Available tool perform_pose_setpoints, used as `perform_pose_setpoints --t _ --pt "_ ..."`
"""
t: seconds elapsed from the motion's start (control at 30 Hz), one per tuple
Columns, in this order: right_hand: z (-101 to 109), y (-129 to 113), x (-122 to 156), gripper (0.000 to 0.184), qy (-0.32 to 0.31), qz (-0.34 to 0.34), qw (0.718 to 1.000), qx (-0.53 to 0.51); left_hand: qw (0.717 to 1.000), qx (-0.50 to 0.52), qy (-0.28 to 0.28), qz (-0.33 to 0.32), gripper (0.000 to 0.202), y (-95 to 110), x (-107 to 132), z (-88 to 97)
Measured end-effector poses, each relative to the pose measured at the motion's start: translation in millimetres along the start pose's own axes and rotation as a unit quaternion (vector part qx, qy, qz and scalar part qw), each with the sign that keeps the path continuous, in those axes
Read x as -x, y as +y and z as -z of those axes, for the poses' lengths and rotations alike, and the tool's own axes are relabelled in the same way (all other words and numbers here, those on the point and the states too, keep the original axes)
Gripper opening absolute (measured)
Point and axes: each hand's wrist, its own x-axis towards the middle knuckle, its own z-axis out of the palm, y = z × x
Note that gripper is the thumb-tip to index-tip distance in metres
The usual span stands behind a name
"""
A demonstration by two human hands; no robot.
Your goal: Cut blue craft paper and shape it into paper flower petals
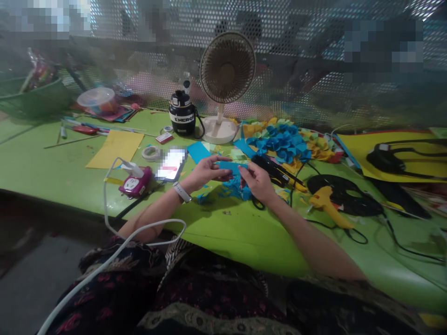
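The strip (228, 165), a blue piece of paper, lies between the 2 hands, raised above the worktop (240, 228) near its middle. The left hand (208, 170) pinches its left end, fingers along the top and thumb below; the right hand (256, 180) pinches its right end, thumb on the face turned to the camera. Its long axis runs left to right, about parallel to the front edge, with 1 end pointing at each hand. Blue scraps (235, 190) lie just below and behind the strip. Toward the person, green surface stretches from the scraps to the worktop's front edge, giving the hands room on that side. Beyond the strip it is tighter: a blue pile (284, 142) sits behind the right hand, and the fan (227, 70) stands farther back. On the left, the phone (171, 164) lies near the left wrist; on the right, the glue gun (328, 204) lies beyond the right forearm.
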Motion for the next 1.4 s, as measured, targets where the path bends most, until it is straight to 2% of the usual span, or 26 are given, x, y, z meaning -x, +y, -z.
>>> perform_pose_setpoints --t 0.17,0.27,0.53,0.7,0.8,1.4 --pt "-2 -1 -1 0.05 -0.062 -0.089 0.99 -0.086 1.0 -0.029 0.0 -0.005 0.055 0 0 0.5" --pt "-2 0 -1 0.048 -0.078 -0.118 0.983 -0.119 0.999 -0.048 -0.001 -0.004 0.055 -1 0 0.8" --pt "10 0 -7 0.039 -0.107 -0.112 0.981 -0.117 0.999 -0.034 0.02 0.013 0.055 6 0 2.1" --pt "13 1 -7 0.036 -0.14 -0.111 0.977 -0.119 0.998 -0.058 -0.005 0.026 0.063 9 2 3.4" --pt "12 0 -6 0.037 -0.152 -0.113 0.976 -0.111 0.995 -0.083 0.0 0.05 0.068 8 1 3.5" --pt "25 -12 -12 0.045 -0.104 -0.126 0.978 -0.128 0.997 -0.051 0.043 0.031 0.06 24 2 14.2"
